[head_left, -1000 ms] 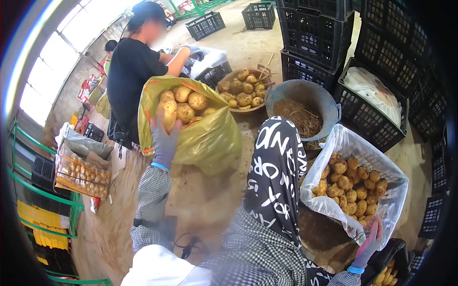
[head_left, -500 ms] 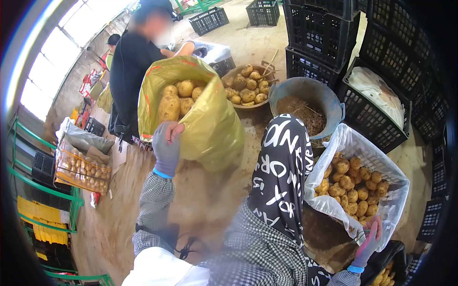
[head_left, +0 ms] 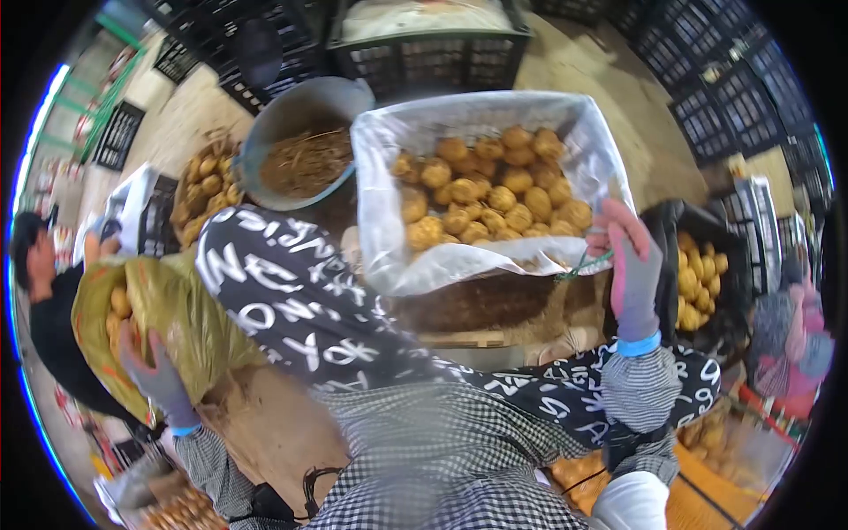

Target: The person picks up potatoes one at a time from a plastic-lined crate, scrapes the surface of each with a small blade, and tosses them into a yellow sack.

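Note:
My left hand (head_left: 161, 378), in a grey glove with bare fingertips, lies at the rim of a yellow woven sack (head_left: 190, 305), fingers apart. Potatoes (head_left: 119, 303) show in the sack's mouth. At the near right corner of a crate lined with white plastic (head_left: 378, 221), my right hand (head_left: 634, 265) has its fingers closed on a thin green string (head_left: 583, 267). Many soil-marked potatoes (head_left: 499, 196) fill the lined crate. Both gloves end in blue cuffs.
Beyond my knee stands a blue tub (head_left: 267, 172) with dry plant debris. A basin of potatoes (head_left: 212, 183) is left of it. To the right sits a black-lined container of potatoes (head_left: 698, 284). Black crates (head_left: 428, 62) stand behind. People are at the left (head_left: 62, 327) and right (head_left: 791, 349).
My view has swung right and down to the lined crate. My left hand's fingers have loosened from the sack rim and spread. The right hand stays by the crate's corner.

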Demonstrator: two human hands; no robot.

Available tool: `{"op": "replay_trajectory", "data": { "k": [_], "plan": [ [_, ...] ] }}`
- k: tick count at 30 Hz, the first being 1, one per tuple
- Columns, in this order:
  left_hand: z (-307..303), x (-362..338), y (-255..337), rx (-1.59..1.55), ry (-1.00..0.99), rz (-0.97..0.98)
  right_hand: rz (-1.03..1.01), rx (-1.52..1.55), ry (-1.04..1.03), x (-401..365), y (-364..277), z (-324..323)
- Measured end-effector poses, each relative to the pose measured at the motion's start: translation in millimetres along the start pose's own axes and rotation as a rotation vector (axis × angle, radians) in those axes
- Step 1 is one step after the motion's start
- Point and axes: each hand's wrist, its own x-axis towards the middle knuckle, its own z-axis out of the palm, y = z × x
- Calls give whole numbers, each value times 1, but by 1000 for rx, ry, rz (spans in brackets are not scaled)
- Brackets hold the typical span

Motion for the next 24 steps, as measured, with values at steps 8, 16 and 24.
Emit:
{"op": "replay_trajectory", "data": {
  "k": [8,16,24],
  "plan": [
    [63,101,299,-808,-464,297,61,45,90,18,-36,-54],
    [302,-69,553,-360,-1314,1049,11,-263,194,4,-17,-76],
    [382,-172,631,80,-1159,572,108,-375,172,2,-18,-101]
  ]
}}
